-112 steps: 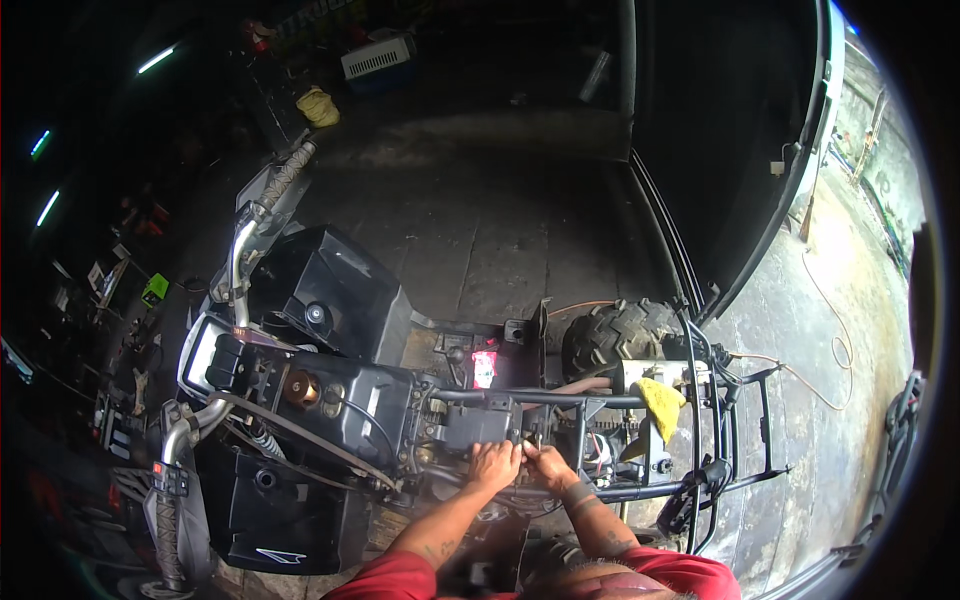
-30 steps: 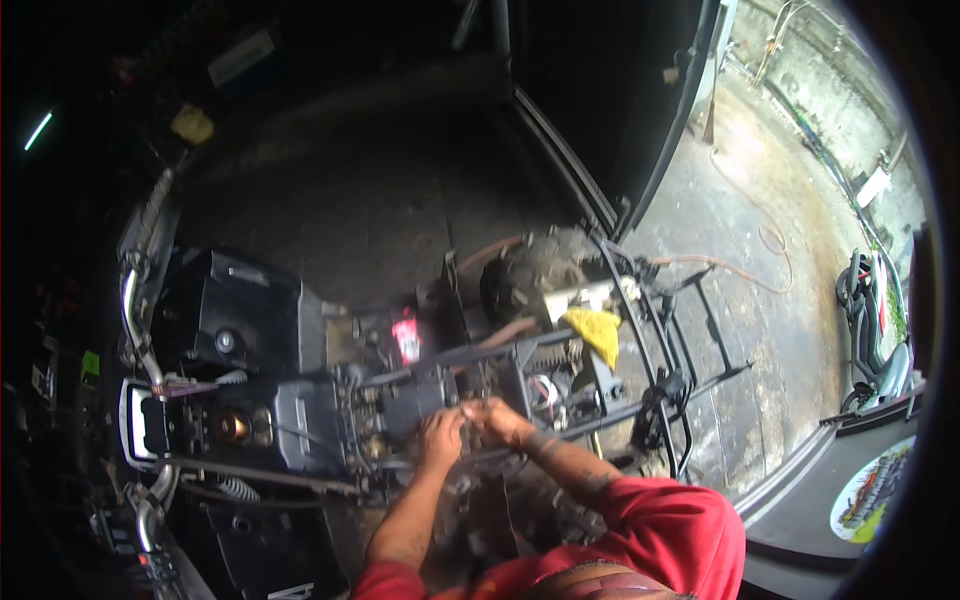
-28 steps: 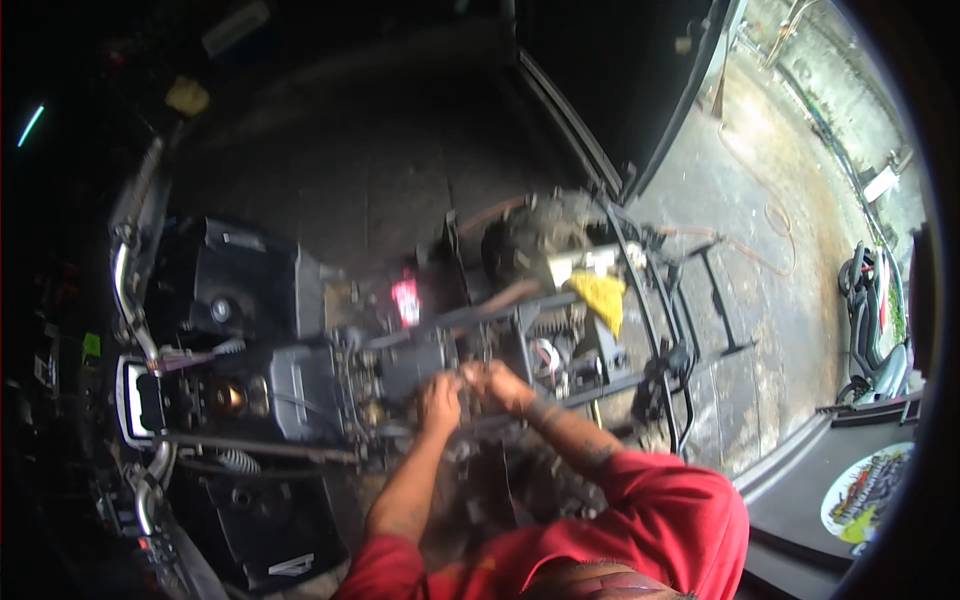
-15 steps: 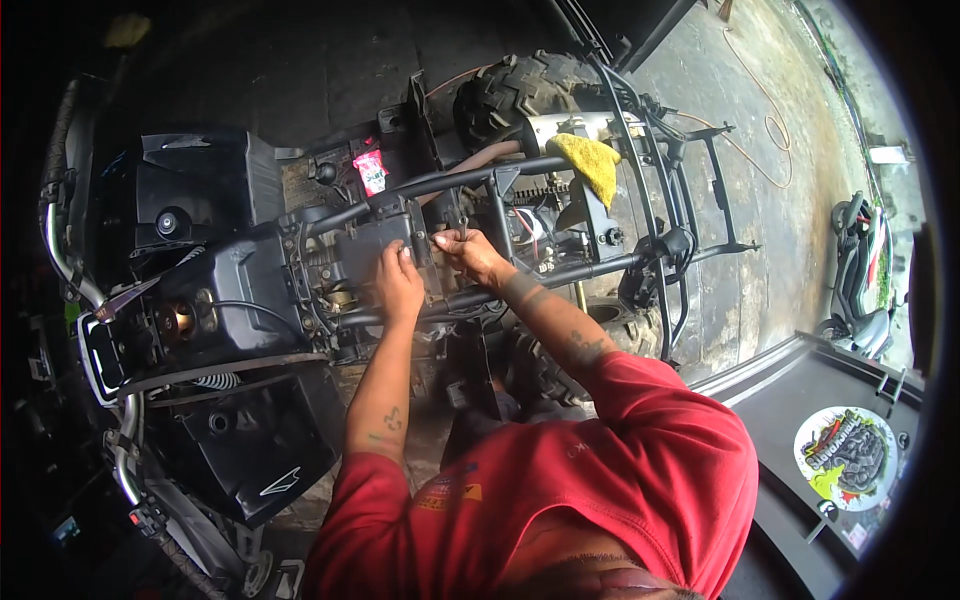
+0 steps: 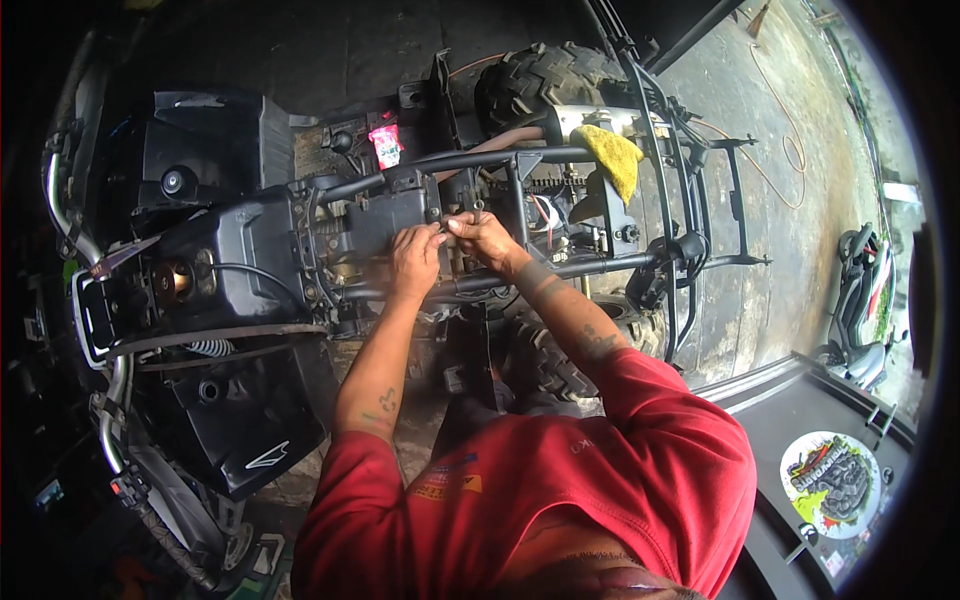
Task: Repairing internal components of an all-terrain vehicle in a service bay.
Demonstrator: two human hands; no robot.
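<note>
Both hands are over the middle of a stripped quad bike, inside its black tube frame point(image 5: 585, 266). My left hand point(image 5: 415, 260) lies at the right edge of a flat black box point(image 5: 385, 222), its fingers curled with their tips near my right thumb. Close beside it, my right hand point(image 5: 484, 242) is closed in a pinch, thumb toward the left hand. A small metallic piece shows above the right fingers, too small to name. What lies between the fingertips is hidden.
A yellow cloth point(image 5: 612, 160) hangs over the frame's far rail. A pink and white packet point(image 5: 385, 146) lies beyond the box. Black fenders point(image 5: 215, 150) and handlebars point(image 5: 55, 190) are at left, knobbly tyres point(image 5: 545, 85) at right. A hose point(image 5: 790, 140) lies on the floor.
My left hand has moved right along the box to its edge, and its fingers now almost meet the right hand's. The whole view has shifted slightly.
</note>
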